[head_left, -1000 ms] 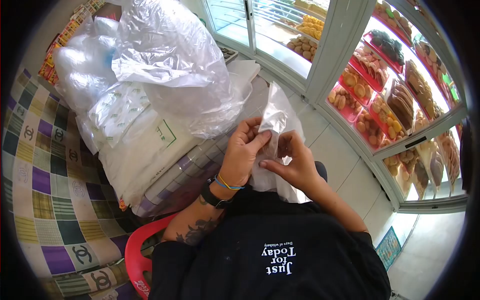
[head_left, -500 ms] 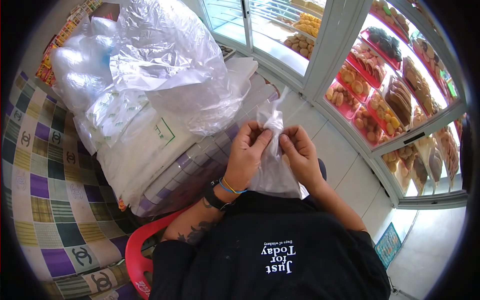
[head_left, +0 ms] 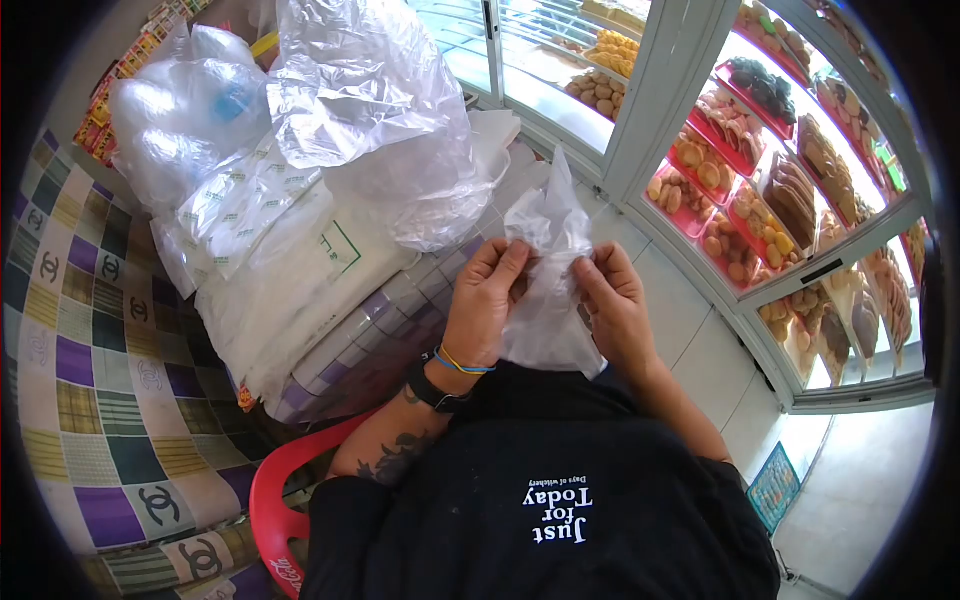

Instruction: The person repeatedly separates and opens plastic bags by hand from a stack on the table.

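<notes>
A thin translucent plastic bag (head_left: pixel 548 325) hangs between my two hands, above my lap, with its pointed upper end sticking up past my fingers. My left hand (head_left: pixel 487 296) pinches its left edge between thumb and fingers. On the other side, my right hand (head_left: pixel 615 300) pinches the right edge, thumb against the curled fingers. The bag is gathered and creased at finger height and spreads out below. Left of my hands, a large crinkled clear plastic bag (head_left: pixel 370 90) lies on a stack of white plastic packs (head_left: pixel 290 290).
A red chair (head_left: pixel 275 500) is at my lower left, beside a checkered cloth (head_left: pixel 130 400). Clear bundles (head_left: pixel 185 110) sit at the upper left. Glass display cases with white frames (head_left: pixel 660 110) hold red trays of food (head_left: pixel 715 165) at the right. Floor tiles (head_left: pixel 700 350) show between.
My hands have moved apart slightly, and the bag between them has changed from bunched to more spread. The large crinkled bag has shifted right and its upper folds have changed shape.
</notes>
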